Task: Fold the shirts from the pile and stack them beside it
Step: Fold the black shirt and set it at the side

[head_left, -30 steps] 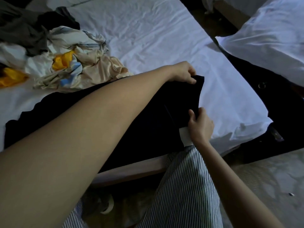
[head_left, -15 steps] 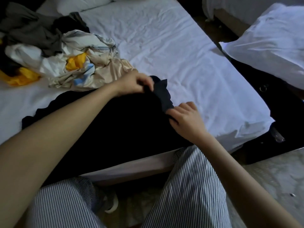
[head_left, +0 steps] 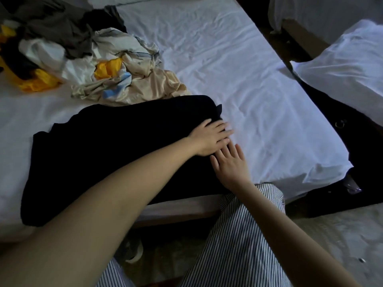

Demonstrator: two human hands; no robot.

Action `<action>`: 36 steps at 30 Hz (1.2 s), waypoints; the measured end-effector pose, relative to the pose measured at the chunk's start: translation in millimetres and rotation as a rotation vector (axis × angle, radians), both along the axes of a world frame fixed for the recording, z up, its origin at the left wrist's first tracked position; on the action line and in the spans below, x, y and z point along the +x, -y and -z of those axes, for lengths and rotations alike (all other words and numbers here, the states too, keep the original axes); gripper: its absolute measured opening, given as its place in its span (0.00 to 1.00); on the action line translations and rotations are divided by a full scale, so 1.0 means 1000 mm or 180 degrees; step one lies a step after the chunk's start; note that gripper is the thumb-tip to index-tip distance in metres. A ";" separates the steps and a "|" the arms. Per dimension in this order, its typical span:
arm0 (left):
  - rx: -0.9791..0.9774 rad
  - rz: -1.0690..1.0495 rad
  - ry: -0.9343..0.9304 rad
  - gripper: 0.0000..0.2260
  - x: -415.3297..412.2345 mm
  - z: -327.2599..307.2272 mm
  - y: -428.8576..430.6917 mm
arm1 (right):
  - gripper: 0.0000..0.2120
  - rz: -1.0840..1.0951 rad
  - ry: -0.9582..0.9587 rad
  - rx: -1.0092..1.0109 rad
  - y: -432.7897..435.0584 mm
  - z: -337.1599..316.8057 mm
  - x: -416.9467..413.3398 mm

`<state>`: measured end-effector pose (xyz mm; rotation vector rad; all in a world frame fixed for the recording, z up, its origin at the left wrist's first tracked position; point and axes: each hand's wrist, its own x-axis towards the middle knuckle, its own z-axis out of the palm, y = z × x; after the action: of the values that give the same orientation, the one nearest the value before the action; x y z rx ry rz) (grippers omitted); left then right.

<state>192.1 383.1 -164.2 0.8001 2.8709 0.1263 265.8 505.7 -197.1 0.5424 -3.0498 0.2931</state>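
Both hands lie flat and open, holding nothing. The left hand (head_left: pixel 210 138) rests palm down on the right-hand edge of the black shirt (head_left: pixel 114 146), with its straight fingers (head_left: pixel 224 133) reaching off the cloth onto the white sheet (head_left: pixel 238 69). The right hand (head_left: pixel 230 162) lies just nearer the person, also palm down with its fingers spread, on the same right edge of the shirt. Its fingertips come up against the left hand's fingers; whether they actually touch cannot be told. The left forearm crosses over the shirt from the lower left and hides part of its near side.

The black shirt lies spread out on the near part of the bed. Most of it stretches leftward from the two hands, and its near edge hangs at the edge of the mattress. Its far right corner shows a small dark tip of cloth just beyond the left hand. The cloth is too dark to make out folds or sleeves.

The pile (head_left: pixel 93 59) of crumpled clothes lies beyond the shirt at the far left. It holds beige, white, yellow, grey and black pieces, and its nearest beige cloth touches the shirt's far edge. The person's striped trousers (head_left: pixel 238 235) fill the foreground below the hands. A white pillow (head_left: pixel 342 65) lies to the right across a dark gap.
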 end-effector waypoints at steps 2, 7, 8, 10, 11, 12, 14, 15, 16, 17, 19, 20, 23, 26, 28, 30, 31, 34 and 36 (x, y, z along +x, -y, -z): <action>0.0031 -0.0671 0.0306 0.24 -0.005 0.014 0.001 | 0.25 0.0038 -0.0092 0.0010 -0.006 0.007 0.005; 0.0382 -0.1493 0.0295 0.23 -0.026 0.009 0.005 | 0.28 0.0006 -0.0043 -0.0510 -0.020 0.006 0.012; 0.0672 -0.1675 0.0231 0.23 -0.029 0.005 0.002 | 0.28 0.0137 0.0087 -0.0916 -0.021 0.001 0.010; 0.1417 -0.2134 0.0116 0.22 -0.039 -0.005 -0.004 | 0.22 0.0724 0.0246 -0.1933 -0.020 -0.013 0.004; 0.1668 -0.2357 0.0200 0.21 -0.045 -0.010 -0.005 | 0.19 0.1087 0.0345 -0.2263 -0.019 -0.020 0.000; 0.1789 -0.2550 0.0361 0.20 -0.051 -0.014 -0.006 | 0.17 0.1376 0.0526 -0.2365 -0.018 -0.024 -0.006; 0.1790 -0.2656 0.0637 0.12 -0.062 -0.020 -0.007 | 0.12 0.1499 0.0832 -0.2141 -0.019 -0.026 -0.014; 0.1833 -0.2621 0.0676 0.09 -0.066 -0.022 -0.006 | 0.09 0.1451 0.0920 -0.2023 -0.019 -0.025 -0.016; 0.1914 -0.2608 0.0627 0.10 -0.068 -0.023 -0.004 | 0.08 0.1430 0.0959 -0.1991 -0.021 -0.023 -0.016; 0.1985 -0.2623 0.0543 0.11 -0.069 -0.020 0.000 | 0.08 0.1473 0.0954 -0.2074 -0.023 -0.021 -0.016; 0.2024 -0.2719 0.0425 0.07 -0.067 -0.013 0.008 | 0.06 0.1628 0.0963 -0.2363 -0.027 -0.020 -0.012; 0.2009 -0.2721 0.0379 0.05 -0.064 -0.010 0.010 | 0.05 0.1657 0.0970 -0.2417 -0.027 -0.019 -0.011; 0.1781 -0.2443 0.0050 0.13 -0.054 -0.006 0.004 | 0.08 0.1573 0.0893 -0.2039 -0.022 -0.026 -0.008; 0.1679 -0.1848 -0.1082 0.18 -0.030 -0.011 -0.004 | 0.16 0.1321 0.0121 -0.1513 -0.013 -0.036 -0.008; 0.1383 -0.1123 -0.1334 0.21 -0.009 0.001 0.000 | 0.20 0.0822 -0.0312 -0.1228 -0.004 -0.036 -0.006; 0.0384 -0.0582 -0.0748 0.24 0.013 0.020 0.009 | 0.23 0.0278 -0.0271 -0.0695 0.005 -0.025 0.000; 0.0080 -0.0651 -0.0412 0.24 0.019 0.027 0.014 | 0.24 0.0098 -0.0157 -0.0402 0.008 -0.015 0.005; 0.0032 -0.1003 -0.0132 0.26 0.021 0.026 0.022 | 0.26 -0.0069 0.0074 0.0064 0.005 0.002 0.019; 0.0083 -0.1095 -0.0062 0.26 0.022 0.020 0.024 | 0.28 -0.0169 0.0235 0.0247 0.001 -0.001 0.026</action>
<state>214.3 358.6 -184.5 0.3051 3.0037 0.1970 291.5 504.7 -196.0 0.6314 -3.1330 0.2016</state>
